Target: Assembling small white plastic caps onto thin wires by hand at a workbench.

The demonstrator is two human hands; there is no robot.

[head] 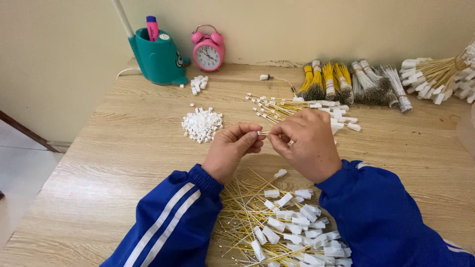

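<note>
Together, both hands' grip [262,133] on a small white connector [261,133].

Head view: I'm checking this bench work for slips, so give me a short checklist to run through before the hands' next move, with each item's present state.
1. Small white piece pinched between both hands: ok; left hand and right hand meet at it.
2. Whether a wire is seated in that piece: cannot tell, fingers hide it.
3. Loose white connectors within reach: ok, a heap lies just beyond the left hand.
4. Yellow wires with white ends kept tidy: not ok, they lie crossed and tangled under the wrists.
5. Bundled wires out of the way: ok, at the table's far edge.
</note>
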